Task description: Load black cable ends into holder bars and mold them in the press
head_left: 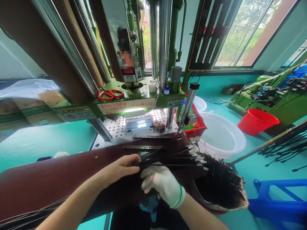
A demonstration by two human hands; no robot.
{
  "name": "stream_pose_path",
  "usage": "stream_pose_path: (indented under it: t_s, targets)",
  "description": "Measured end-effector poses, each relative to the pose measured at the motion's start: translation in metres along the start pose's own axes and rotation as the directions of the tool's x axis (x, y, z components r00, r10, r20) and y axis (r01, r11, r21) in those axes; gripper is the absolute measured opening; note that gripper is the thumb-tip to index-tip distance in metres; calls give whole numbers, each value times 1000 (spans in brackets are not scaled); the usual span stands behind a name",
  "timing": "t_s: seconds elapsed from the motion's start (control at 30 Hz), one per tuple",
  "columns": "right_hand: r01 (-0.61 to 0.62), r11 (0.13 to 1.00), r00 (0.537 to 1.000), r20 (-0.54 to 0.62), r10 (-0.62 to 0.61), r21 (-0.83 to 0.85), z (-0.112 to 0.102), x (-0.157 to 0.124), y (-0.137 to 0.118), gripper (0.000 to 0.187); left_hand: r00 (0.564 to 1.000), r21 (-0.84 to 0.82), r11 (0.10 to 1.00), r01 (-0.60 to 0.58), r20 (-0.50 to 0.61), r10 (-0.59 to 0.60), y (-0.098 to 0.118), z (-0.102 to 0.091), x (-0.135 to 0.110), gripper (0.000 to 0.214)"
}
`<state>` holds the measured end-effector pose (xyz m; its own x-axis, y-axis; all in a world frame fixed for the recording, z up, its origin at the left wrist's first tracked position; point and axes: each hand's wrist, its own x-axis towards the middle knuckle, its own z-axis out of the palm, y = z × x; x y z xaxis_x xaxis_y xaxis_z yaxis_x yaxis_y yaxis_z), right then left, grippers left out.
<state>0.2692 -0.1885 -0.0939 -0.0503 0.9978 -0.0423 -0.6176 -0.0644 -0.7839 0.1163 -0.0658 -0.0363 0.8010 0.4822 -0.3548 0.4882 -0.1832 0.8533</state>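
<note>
A cable bundle (172,158) is lying across the workbench (48,182), a filled bin (236,201) is sitting rightward, and a moulding press (141,103) is standing behind, scissors (110,94) resting on it.

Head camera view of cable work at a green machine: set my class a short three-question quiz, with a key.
1. True or false: the left hand wears a white glove.
2. What lies on top of the green machine? A) a hammer B) red-handled scissors C) a tape measure
3. Fill in the gap: the black cables end in ____ tips.

Key: 1 false; 2 B; 3 metal.
</note>
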Motion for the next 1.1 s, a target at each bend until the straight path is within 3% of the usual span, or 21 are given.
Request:
stream_pose_path:
  t_s: [0.03,0.1,0.23,0.43,0.53,0.63,0.67,0.73,0.77,0.83,0.9,1.0,1.1]
  targets:
    - [34,996,998,-54,-29,87,-5,2,-2,31,999,-27,999,18,31,-17,-2,4,2,24]
    - [159,982,971,-195,-136,107,-15,2,-9,32,998,-2,1000,21,52,-21,-4,12,6,24]
    - [290,951,891,-332,-310,-108,-32,-5,-28,42,997,214,974,-69,-10,73,3,24,12,23]
    - [258,956,898,-331,-290,-138,-43,-9,-34,41,940,460,861,-216,-139,310,18,30,20,23]
    - [243,964,904,-335,-265,-109,-45,-10,-33,39,942,451,865,-220,-133,309,19,27,21,23]
    - [226,961,940,-225,-258,-157,-50,-12,-39,38,962,366,911,-191,-116,248,20,19,20,21]
    - [174,965,962,-173,-209,-197,-53,-13,-42,41,962,360,915,-181,-131,241,21,17,20,22]
    - [-60,944,996,-89,33,-325,-60,-15,-47,41,935,419,891,-173,-214,282,23,12,19,23]
    - [-206,891,979,-71,193,-405,-64,-17,-49,38,908,470,866,-171,-267,323,24,11,18,25]
    - [-396,746,899,-60,434,-535,-69,-19,-51,31,851,555,817,-155,-345,396,24,8,16,26]
    - [-406,712,868,4,497,-573,-70,-19,-51,30,838,577,804,-143,-362,408,24,7,13,26]
    - [-226,900,936,175,307,-372,-59,-14,-50,40,860,521,840,-149,-351,370,22,9,9,24]
    - [85,994,980,186,-71,-69,-41,-5,-57,56,906,438,890,-123,-316,280,19,19,7,27]
